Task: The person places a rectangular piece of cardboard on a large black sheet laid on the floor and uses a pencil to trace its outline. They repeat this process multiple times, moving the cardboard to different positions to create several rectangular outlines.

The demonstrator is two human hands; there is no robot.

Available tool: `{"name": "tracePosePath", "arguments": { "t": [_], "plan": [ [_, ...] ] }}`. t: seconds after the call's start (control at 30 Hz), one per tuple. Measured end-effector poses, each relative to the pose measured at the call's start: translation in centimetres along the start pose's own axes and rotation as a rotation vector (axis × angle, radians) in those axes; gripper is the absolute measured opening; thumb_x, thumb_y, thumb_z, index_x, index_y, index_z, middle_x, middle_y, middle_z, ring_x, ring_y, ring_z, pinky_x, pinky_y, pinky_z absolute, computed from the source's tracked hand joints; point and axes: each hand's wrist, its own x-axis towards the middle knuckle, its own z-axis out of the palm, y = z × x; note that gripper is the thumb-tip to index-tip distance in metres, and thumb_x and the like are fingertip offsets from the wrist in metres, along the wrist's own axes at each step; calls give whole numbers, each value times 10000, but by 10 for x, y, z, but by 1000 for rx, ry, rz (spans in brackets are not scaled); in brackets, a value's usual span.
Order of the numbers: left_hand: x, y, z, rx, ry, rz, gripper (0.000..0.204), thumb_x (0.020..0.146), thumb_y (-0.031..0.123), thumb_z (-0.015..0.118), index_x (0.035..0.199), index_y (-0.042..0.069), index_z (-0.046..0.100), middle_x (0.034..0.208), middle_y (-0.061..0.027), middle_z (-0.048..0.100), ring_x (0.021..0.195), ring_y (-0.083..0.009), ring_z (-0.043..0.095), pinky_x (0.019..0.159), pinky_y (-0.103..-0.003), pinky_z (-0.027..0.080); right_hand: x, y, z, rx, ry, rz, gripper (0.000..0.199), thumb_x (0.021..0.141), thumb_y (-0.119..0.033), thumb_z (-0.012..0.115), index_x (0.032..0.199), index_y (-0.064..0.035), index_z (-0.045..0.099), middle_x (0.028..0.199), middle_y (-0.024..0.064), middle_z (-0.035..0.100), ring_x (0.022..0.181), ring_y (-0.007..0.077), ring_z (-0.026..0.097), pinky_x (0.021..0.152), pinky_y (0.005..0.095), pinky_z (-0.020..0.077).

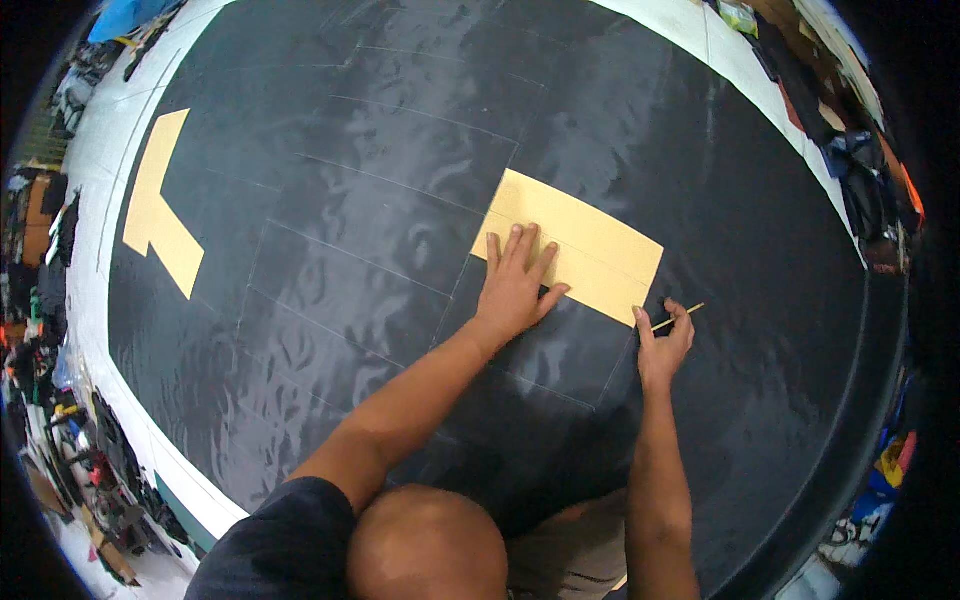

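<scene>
A rectangular yellow card (600, 235) with a faint line along its length lies on a wide black sheet (400, 200). My left hand (513, 295) rests flat on the card's near left part, fingers spread. At the card's near right corner is my right hand (667, 348), closed around a thin yellow pencil-like stick (692, 311). The right thumb reaches the corner; whether the stick's tip touches the sheet I cannot tell. Thin pale lines form rows of boxes on the sheet, running left and away from the card.
An angled yellow card piece (160, 205) lies on the sheet's left side. My knee (428, 545) is at the near edge of view. White floor (95, 200) borders the sheet, with piled clutter (85, 440) along the left and more dark goods (860, 170) at the far right.
</scene>
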Motion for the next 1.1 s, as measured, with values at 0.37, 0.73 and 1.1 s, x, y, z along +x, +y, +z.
{"name": "tracePosePath", "arguments": {
  "t": [0.37, 0.73, 1.1],
  "plan": [
    [13, 14, -7, 155, -106, -42, 785, 841, 600, 712, 1411, 84, 553, 1491, -224, 442, 1437, -429, 351, 1147, -691, 214, 3, 2, 1, -49, 31, -62, 610, 728, -365, 900, 1192, -82, 624, 1194, 119, 651, 1184, 339, 549, 1026, 460, 402],
    [61, 31, -42, 313, -503, -243, 1075, 705, 621, 808, 1549, 123, 367, 1548, -230, 350, 1415, -452, 355, 1028, -670, 394, 46, -92, 10, 637, -128, 174, 351, 1073, -289, 523, 1235, -11, 663, 989, 84, 687, 990, 180, 636, 888, 310, 488],
    [73, 34, -34, 436, -706, -234, 1067, 815, 686, 666, 1614, 108, 260, 1664, -265, 152, 1530, -489, 148, 1069, -739, 341, 92, -215, 123, 439, -573, -157, 266, 985, -230, 622, 1126, -42, 745, 1160, 180, 723, 1024, 331, 703, 924, 398, 534]
  ]
}}
